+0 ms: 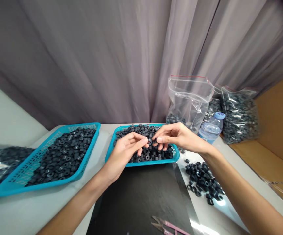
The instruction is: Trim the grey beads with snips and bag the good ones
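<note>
Left hand (125, 148), right hand (177, 135): each grip curled; whether clamped on anything, cannot tell. Below: small black ring-shaped pieces (147, 157) in turquoise perforated plastic basket (153, 162), likely central for reach. Right: loose black-ring pile (202, 178), presumably kept separate.

A turquoise basket (153, 162) of charcoal-black rings (141, 129) sits by the far edge of the white table (21, 215); a second turquoise basket (45, 184), its walls patterned with cutouts, lies toward the left edge. Pink-handled snips (174, 226) rest on a black mat (141, 195) toward the near edge.
</note>
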The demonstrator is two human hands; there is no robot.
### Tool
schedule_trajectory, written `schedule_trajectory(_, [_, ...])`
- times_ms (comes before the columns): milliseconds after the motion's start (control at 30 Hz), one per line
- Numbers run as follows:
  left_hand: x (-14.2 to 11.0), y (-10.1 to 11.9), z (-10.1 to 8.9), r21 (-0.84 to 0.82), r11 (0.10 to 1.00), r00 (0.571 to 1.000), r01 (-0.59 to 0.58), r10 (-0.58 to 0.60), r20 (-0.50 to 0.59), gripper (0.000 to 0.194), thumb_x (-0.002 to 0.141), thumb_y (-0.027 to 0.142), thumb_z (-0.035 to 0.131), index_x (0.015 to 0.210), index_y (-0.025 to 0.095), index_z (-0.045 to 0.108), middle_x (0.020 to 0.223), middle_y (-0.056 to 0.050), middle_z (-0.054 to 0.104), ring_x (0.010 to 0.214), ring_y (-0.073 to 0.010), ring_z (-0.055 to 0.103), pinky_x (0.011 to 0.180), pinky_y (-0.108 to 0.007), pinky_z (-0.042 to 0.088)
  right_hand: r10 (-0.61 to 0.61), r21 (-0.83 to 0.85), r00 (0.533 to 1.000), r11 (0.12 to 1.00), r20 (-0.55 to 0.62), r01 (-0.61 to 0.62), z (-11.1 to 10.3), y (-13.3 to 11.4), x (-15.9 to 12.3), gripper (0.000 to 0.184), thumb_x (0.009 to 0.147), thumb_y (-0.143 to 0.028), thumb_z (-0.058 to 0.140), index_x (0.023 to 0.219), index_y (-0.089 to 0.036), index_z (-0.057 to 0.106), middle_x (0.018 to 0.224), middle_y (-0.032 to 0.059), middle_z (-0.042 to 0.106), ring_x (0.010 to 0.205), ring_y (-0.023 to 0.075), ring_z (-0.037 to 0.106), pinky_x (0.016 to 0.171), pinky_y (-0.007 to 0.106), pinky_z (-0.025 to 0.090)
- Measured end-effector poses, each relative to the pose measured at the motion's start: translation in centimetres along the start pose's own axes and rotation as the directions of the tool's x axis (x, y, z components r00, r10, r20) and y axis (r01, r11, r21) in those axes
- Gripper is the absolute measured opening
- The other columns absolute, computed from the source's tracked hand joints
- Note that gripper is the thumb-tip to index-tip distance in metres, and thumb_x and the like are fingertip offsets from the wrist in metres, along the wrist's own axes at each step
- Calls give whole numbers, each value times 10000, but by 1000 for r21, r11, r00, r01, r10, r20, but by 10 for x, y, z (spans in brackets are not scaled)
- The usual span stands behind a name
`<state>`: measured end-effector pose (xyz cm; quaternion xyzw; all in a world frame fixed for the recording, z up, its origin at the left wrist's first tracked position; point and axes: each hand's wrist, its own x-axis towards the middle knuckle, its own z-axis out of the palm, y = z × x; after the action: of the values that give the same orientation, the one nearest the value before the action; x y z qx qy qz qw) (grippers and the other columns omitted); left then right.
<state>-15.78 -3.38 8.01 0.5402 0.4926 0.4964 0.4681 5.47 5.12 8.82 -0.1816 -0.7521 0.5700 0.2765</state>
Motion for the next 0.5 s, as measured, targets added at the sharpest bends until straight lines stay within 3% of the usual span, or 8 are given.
schedule_trajectory(100, [-2, 0, 2, -160, 983, 996, 92, -94, -9, 153, 875, 357, 701, 847, 206, 701, 878, 11, 648, 721, -79, 521, 688, -183, 440, -29, -92, 999, 995, -26, 27, -1, -4, -1, 262, 874, -401, 694, 1004, -178, 743, 900, 43, 723, 799, 152, 661, 714, 267, 555])
schedule_trajectory(267, [-3, -5, 4, -301, 945, 991, 128, -136, -6, 102, 852, 310, 739, 833, 213, 715, 853, 17, 650, 839, -81, 583, 770, -157, 473, -18, -111, 1000, 994, 3, 19, -1, -6, -3, 271, 866, -397, 701, 1016, -176, 744, 943, 47, 717, 772, 144, 628, 730, 284, 551])
schedule_trajectory(400, [-4, -9, 6, -347, 926, 987, 151, -163, -5, 112, 863, 288, 733, 958, 230, 730, 916, -3, 724, 925, -102, 652, 781, -161, 507, -6, -90, 1000, 996, -26, 4, -2, -4, -5, 268, 850, -389, 722, 1015, -177, 735, 941, 48, 719, 774, 148, 651, 726, 281, 557])
schedule_trajectory(500, [-6, -10, 9, -378, 910, 981, 172, -193, -18, 194, 889, 251, 703, 1077, 214, 735, 1028, -34, 757, 1017, -140, 685, 896, -203, 526, -5, -106, 999, 994, -34, 1, -4, -1, -4, 312, 841, -407, 731, 1047, -172, 741, 947, 60, 731, 804, 166, 668, 735, 290, 562])
